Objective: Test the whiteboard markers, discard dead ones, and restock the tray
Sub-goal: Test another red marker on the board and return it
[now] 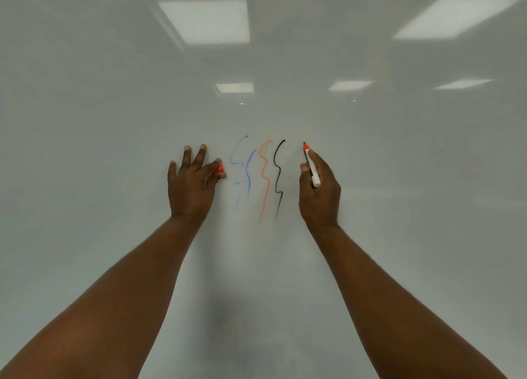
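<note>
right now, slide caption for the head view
Right hand holds white red-tipped marker at glossy whiteboard; left hand pinches red plastic cap.

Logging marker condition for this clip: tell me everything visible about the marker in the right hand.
The marker has a white plastic-looking barrel, a red collar and a dark tip, uncapped. The right hand grips it mid-barrel, tip pointing up and slightly left, at the whiteboard just right of the black squiggle. Whether the tip touches cannot be told; no mark from it shows.
</note>
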A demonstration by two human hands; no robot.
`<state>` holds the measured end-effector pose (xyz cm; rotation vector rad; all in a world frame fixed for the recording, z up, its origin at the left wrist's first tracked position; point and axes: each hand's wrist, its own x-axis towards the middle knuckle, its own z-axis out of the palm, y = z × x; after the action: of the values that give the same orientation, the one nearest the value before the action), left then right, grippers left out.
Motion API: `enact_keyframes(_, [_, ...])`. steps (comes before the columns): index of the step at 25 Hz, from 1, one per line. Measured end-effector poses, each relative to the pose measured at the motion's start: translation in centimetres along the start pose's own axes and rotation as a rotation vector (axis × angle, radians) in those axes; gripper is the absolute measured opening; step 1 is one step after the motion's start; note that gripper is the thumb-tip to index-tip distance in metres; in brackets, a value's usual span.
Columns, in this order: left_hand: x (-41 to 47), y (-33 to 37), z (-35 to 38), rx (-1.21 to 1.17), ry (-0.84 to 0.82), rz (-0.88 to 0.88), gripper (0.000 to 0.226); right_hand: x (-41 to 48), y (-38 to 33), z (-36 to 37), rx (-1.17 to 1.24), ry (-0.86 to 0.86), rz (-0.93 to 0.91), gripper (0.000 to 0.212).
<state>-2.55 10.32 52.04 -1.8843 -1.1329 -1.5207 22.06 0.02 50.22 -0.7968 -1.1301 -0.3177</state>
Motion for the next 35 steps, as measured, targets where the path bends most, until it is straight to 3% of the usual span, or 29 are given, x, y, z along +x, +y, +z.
enact_keyframes(8, [0.0,0.4,-0.4,-0.013,-0.032,-0.007,0.03,-4.2,1.6,-3.4,-0.128,-0.057,0.019,0.037])
enact_keyframes(11, [0.1,0.9,-0.8,-0.029,-0.089,-0.053,0.031,-7.0,2.3,-4.8,-0.189,-0.198,0.061,0.033])
enact_keyframes(13, [0.2,1.4,-1.3,-0.082,-0.12,-0.102,0.03,-8.5,2.2,-5.5,-0.168,-0.311,0.129,0.031])
enact_keyframes(16, [-0.2,2.1,-2.0,-0.161,-0.128,-0.128,0.025,-9.2,1.3,-5.8,-0.06,-0.319,0.118,0.023])
enact_keyframes(24, [-6.0,4.7,-1.7,-0.151,-0.105,0.1,0.017,-7.9,-0.7,-6.0,0.053,-0.27,0.242,0.019])
enact_keyframes(35, [-12.5,6.4,-0.6,-0.321,-0.388,0.055,0.019,-10.3,0.3,-7.5,-0.045,-0.461,0.336,0.019])
